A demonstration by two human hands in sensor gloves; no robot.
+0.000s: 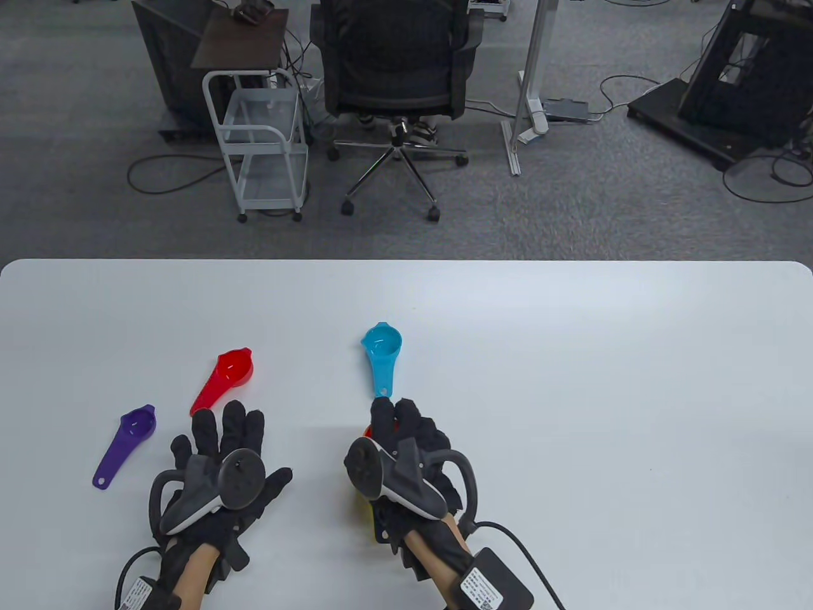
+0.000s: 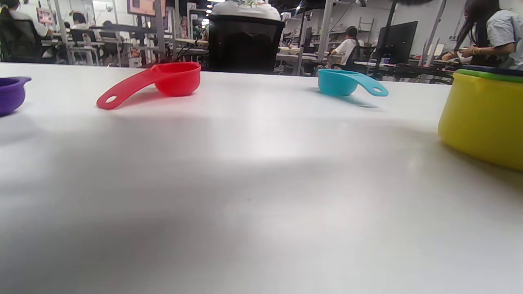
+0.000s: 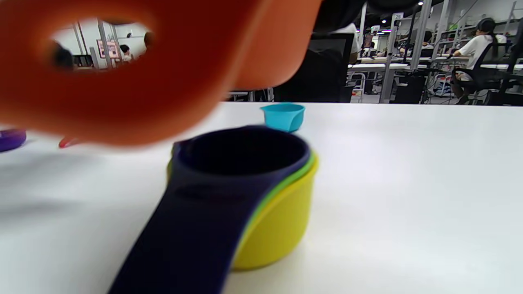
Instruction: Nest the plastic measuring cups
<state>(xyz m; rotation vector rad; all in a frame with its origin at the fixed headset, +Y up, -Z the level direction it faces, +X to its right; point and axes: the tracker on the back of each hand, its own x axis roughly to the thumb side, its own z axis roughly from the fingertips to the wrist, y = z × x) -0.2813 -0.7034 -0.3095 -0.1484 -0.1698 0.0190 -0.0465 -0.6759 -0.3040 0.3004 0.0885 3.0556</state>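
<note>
The white table (image 1: 571,381) carries all items. The left hand (image 1: 219,470) lies palm down on it with fingers (image 1: 232,419) spread and flat, holding nothing. The right hand (image 1: 406,457) hovers over the nested stack; its fingers (image 1: 406,416) curl downward. In the right wrist view an orange cup (image 3: 163,73) hangs blurred, off the table and above the stack, close to the lens. The grip itself is not visible, so whether the right fingers hold this cup cannot be told for certain.

Nested stack: the yellow cup (image 3: 282,228) is the outermost and largest, standing upright on the table beneath the right-hand fingers. A green cup (image 3: 304,169) sits inside it, only its rim showing. A dark navy cup (image 3: 245,155) sits inside the green one, its handle (image 3: 188,232) running toward the camera.

Loose cups, by decreasing size:
- The blue cup (image 1: 382,348) stands upright just beyond the right fingertips, its handle end next to them.
- The red cup (image 1: 234,370) stands just beyond the left fingertips, handle end close to the left index finger.
- The purple cup (image 1: 136,429) lies to the left of the left-hand fingers, apart from them.
</note>
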